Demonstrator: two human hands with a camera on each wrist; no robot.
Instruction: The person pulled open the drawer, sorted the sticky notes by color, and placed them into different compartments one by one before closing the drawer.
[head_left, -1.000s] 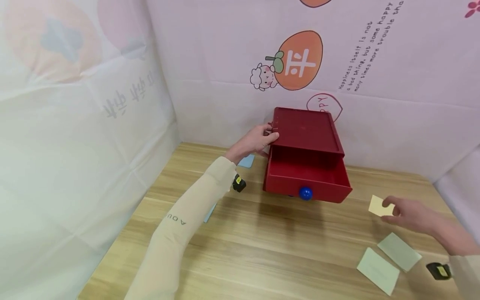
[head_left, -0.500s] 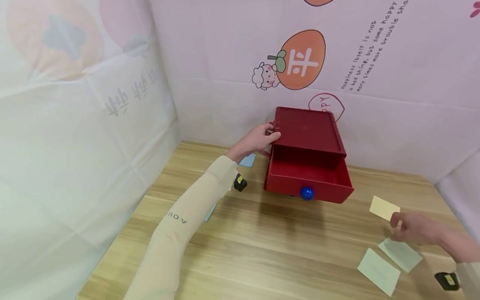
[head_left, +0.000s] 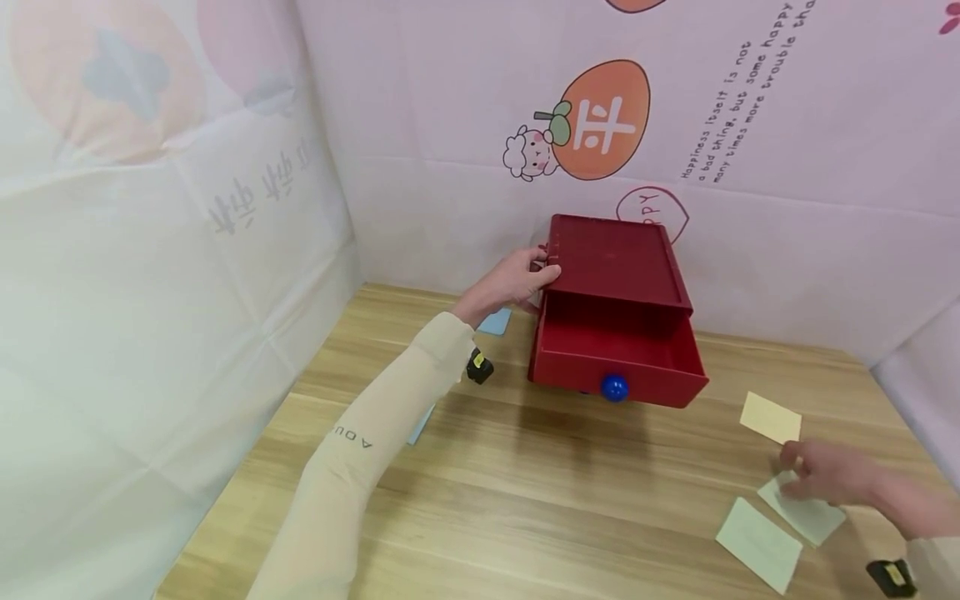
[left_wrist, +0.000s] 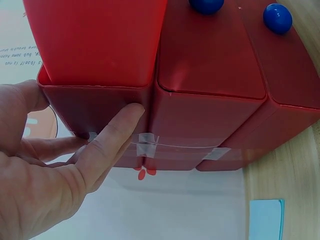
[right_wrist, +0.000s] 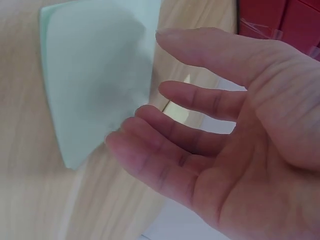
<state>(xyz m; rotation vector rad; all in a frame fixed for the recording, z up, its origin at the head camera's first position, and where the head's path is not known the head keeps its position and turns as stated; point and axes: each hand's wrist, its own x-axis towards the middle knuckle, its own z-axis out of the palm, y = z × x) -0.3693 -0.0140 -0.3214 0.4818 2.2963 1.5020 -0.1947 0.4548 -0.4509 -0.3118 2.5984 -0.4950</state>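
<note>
My left hand (head_left: 516,279) is at the upper left side of a red drawer cabinet (head_left: 615,258). Its thumb lies over the top edge, and fairly straight fingers press the side wall (left_wrist: 110,107). The top drawer (head_left: 611,337), with a blue knob (head_left: 614,387), is pulled out and nothing shows inside it. At the right, my right hand (head_left: 832,475) hovers by a pale green sticky-note pad (head_left: 817,521), partly covering it. In the right wrist view its fingers are loosely bent beside the green pad (right_wrist: 95,75), holding nothing. A yellow sticky note (head_left: 770,417) lies just beyond the hand.
Another green pad (head_left: 759,543) lies nearer the front. Light blue pads lie left of the cabinet, one behind the left wrist (head_left: 495,322) and one beside the forearm (head_left: 421,425). A printed cloth (head_left: 450,208) hangs behind the wooden table (head_left: 525,500).
My right hand has come off the yellow sticky note and shifted toward the near green pad. The yellow note stays on the table. My left hand keeps its place on the cabinet.
</note>
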